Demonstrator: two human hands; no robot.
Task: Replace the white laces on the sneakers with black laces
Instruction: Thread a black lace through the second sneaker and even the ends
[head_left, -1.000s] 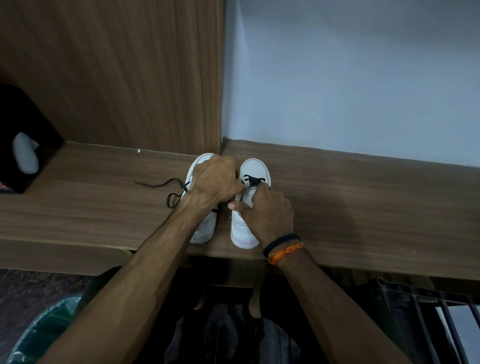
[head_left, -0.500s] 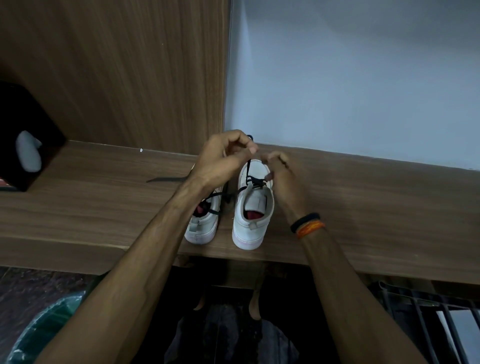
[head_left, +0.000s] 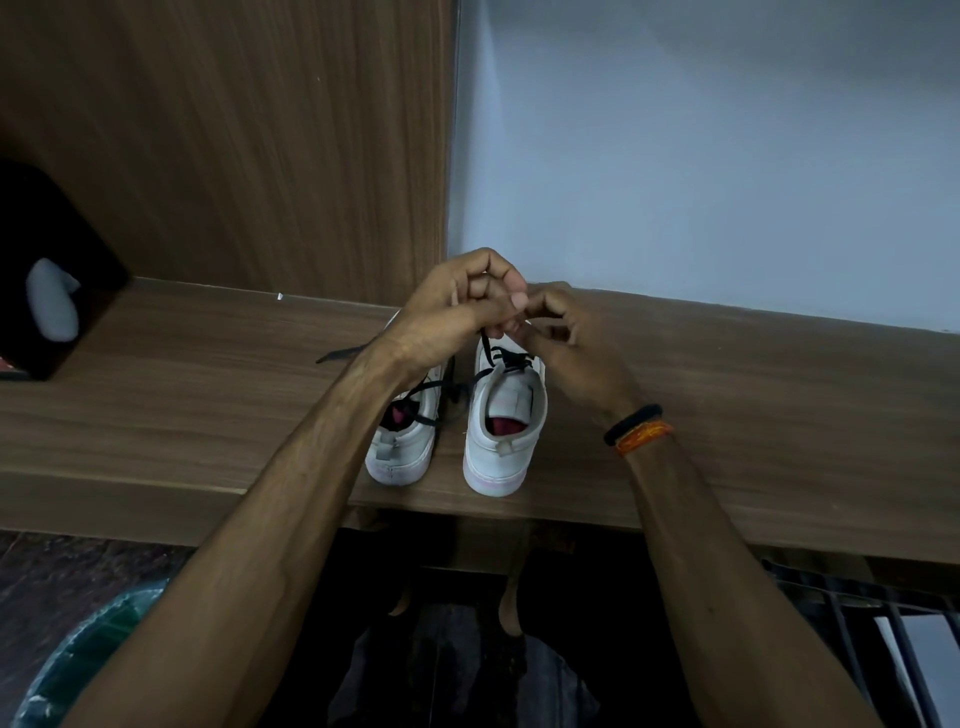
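A thin, flat black lace (head_left: 506, 357) crosses the front eyelets of the right smooth white sneaker (head_left: 506, 415), which stands beside the left sneaker (head_left: 408, 436) at the front edge of the wood-grain counter (head_left: 727, 415). Left hand (head_left: 457, 306) and right hand (head_left: 558, 332), fingers curled, pinch the lace ends above the toe. Both hands have drawn closer together since half a second ago.

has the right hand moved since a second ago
Yes. The right hand has lifted off the right white sneaker and gone toward the back wall, now meeting the left hand above the toe.
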